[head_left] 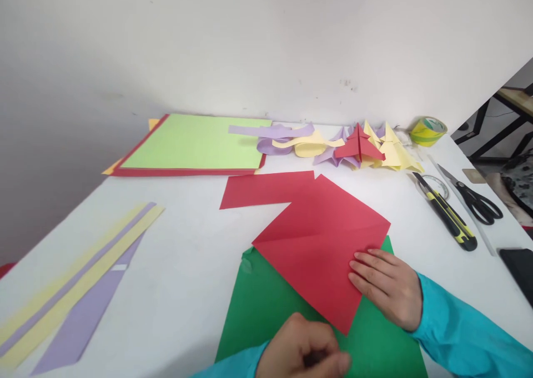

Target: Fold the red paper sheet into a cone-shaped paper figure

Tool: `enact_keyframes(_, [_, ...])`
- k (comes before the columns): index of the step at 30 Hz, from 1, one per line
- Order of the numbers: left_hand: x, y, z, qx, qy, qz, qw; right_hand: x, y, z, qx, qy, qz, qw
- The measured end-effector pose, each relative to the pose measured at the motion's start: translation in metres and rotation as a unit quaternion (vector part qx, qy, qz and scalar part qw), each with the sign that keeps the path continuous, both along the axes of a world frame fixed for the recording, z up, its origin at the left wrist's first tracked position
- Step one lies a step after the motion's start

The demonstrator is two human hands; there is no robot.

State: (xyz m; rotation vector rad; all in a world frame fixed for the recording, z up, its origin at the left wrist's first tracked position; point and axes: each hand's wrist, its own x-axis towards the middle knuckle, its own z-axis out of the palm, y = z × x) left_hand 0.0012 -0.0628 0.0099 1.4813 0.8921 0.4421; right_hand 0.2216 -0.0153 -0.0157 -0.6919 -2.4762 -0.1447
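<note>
A square sheet of red paper (316,239) lies turned cornerwise over a green sheet (245,317), with a faint crease across its middle. My right hand (387,283) rests flat on the red sheet's right edge, fingers stretched out. Near the sheet's lowest corner, my left hand (303,347) is curled into a loose fist above the green sheet, and no object shows in it. A cut strip of red paper (266,189) lies beyond the square, partly touching or under its far edge. The green sheet's upper left corner is crumpled.
A light green sheet (200,142) tops a paper stack along the wall. Folded paper shapes (360,145) and a tape roll (428,131) stand right of it. A utility knife (447,214) and scissors (474,197) lie right. Yellow and purple strips (89,303) lie left.
</note>
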Motion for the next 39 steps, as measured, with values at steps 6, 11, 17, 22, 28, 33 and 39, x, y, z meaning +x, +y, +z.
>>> enact_keyframes(6, [-0.024,0.019,0.002,0.527,0.186,0.065,0.827,0.005,-0.005,0.007,-0.078,0.055,0.0,0.995])
enact_keyframes(11, [-0.033,0.032,-0.01,0.461,0.198,0.051,0.863,0.002,0.001,0.017,-0.192,0.118,-0.016,0.974])
enact_keyframes(17, [-0.035,0.048,-0.019,0.451,0.215,0.117,0.859,-0.011,0.004,0.014,-0.21,0.131,-0.142,0.958])
enact_keyframes(22, [-0.035,0.056,-0.024,0.515,0.285,0.101,0.802,-0.014,0.003,0.008,-0.182,0.065,-0.164,0.967])
enact_keyframes(28, [-0.036,0.05,-0.027,0.538,0.27,-0.011,0.798,-0.013,0.002,0.007,-0.165,0.028,-0.148,0.975])
enact_keyframes(33, [-0.03,0.047,-0.03,0.515,0.286,-0.004,0.808,-0.014,0.002,0.008,-0.157,0.013,-0.161,0.974])
enact_keyframes(39, [-0.025,0.049,-0.026,0.522,0.315,-0.003,0.793,-0.018,0.004,0.012,-0.149,-0.024,-0.173,0.973])
